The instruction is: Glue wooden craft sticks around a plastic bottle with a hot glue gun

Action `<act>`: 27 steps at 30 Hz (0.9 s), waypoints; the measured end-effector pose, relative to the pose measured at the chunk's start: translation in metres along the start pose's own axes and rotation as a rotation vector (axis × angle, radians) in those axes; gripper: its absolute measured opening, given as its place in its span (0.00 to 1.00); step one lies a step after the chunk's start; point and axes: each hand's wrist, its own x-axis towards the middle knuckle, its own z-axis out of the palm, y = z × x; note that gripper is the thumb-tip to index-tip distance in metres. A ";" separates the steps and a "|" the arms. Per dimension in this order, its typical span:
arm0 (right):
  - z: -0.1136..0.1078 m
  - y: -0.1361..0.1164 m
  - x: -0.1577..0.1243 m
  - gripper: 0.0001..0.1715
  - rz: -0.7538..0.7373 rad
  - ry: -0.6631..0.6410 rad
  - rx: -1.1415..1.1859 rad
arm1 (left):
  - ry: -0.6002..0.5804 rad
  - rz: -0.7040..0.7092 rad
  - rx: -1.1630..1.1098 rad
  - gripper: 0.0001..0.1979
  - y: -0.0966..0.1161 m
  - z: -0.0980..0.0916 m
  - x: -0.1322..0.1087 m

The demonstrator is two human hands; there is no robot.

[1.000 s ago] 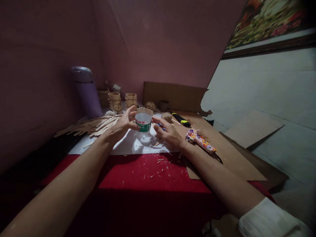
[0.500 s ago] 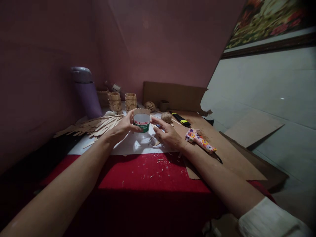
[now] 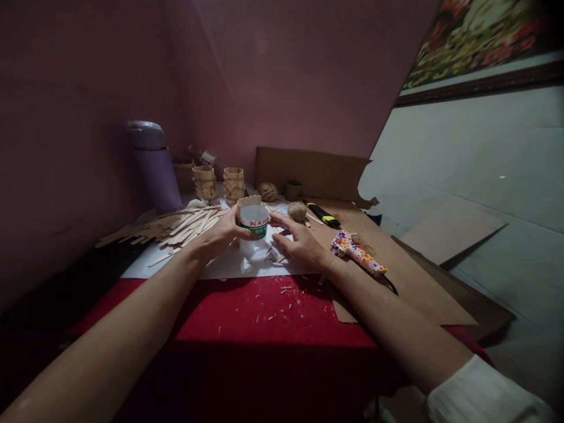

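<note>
A clear cut plastic bottle with a green and red label stands upright on white paper. Wooden craft sticks line its back-left rim. My left hand grips it from the left, thumb across the front of the label and fingers behind. My right hand is at its right side, fingers stretched out and thumb apart; the fingertips are at the bottle's edge, and whether they touch it I cannot tell. Left of the bottle lies a pile of loose craft sticks.
Two stick-covered cups stand behind, near twine balls. A purple flask is at the left. To the right, a utility knife and a flower-patterned glue gun lie on cardboard. Wood scraps litter the red cloth.
The bottle has turned: its label lettering has shifted right and the sticks at its rim have shifted left. It sits slightly lower. Both hands stay beside it.
</note>
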 end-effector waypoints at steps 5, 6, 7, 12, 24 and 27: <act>0.001 -0.005 -0.002 0.43 0.001 -0.031 0.016 | -0.066 0.000 -0.196 0.28 0.008 0.007 -0.003; 0.002 -0.007 -0.003 0.48 -0.007 -0.024 -0.001 | -0.067 0.009 -0.232 0.27 0.009 0.009 -0.004; 0.003 -0.009 -0.004 0.53 -0.021 -0.003 -0.030 | -0.067 0.010 -0.255 0.27 0.011 0.012 -0.005; 0.010 -0.018 -0.007 0.58 -0.132 0.151 -0.204 | -0.088 0.012 -0.231 0.29 0.019 0.018 -0.013; -0.005 -0.013 -0.007 0.47 -0.339 0.283 -0.543 | 0.265 0.069 0.188 0.13 0.037 0.014 -0.013; -0.005 -0.014 -0.008 0.47 -0.358 0.256 -0.548 | 0.303 0.054 0.252 0.10 0.040 0.019 -0.015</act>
